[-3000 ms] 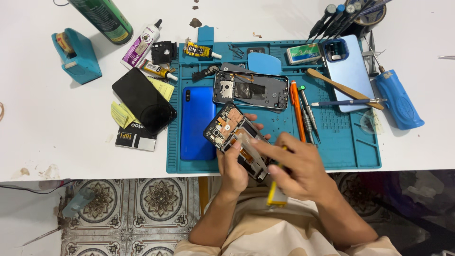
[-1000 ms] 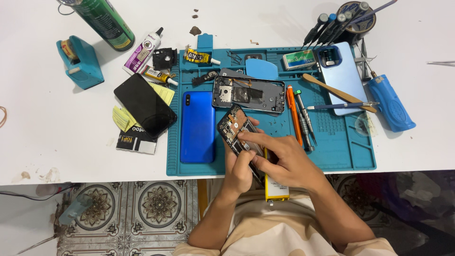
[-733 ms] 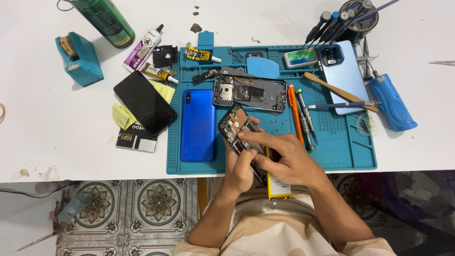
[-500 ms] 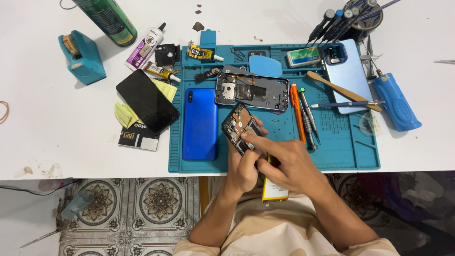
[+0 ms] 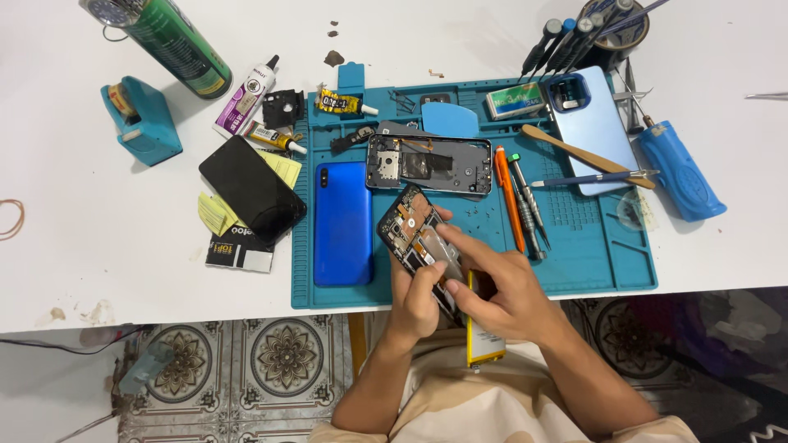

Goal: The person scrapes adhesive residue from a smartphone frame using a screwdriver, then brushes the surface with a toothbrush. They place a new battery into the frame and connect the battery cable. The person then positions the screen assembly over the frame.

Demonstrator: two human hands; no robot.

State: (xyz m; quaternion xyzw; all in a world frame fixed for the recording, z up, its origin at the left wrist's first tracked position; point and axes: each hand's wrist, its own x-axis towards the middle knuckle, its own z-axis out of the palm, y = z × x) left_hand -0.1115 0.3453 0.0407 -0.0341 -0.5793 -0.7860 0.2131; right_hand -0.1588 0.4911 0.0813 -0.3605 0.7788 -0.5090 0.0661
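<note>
A white tabletop [image 5: 74, 246] carries a teal mat [image 5: 591, 271] at its near edge. Left of the mat lie a black screen [image 5: 250, 190], yellow papers [image 5: 215, 215], a teal dispenser [image 5: 144, 123], a green can [image 5: 176, 45] and a rubber band [image 5: 10, 220].

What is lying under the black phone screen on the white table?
Yellow sheets stick out from beneath the black phone screen at its lower left and upper right, and a black-and-white card shows below. How far they run underneath is covered.
</note>
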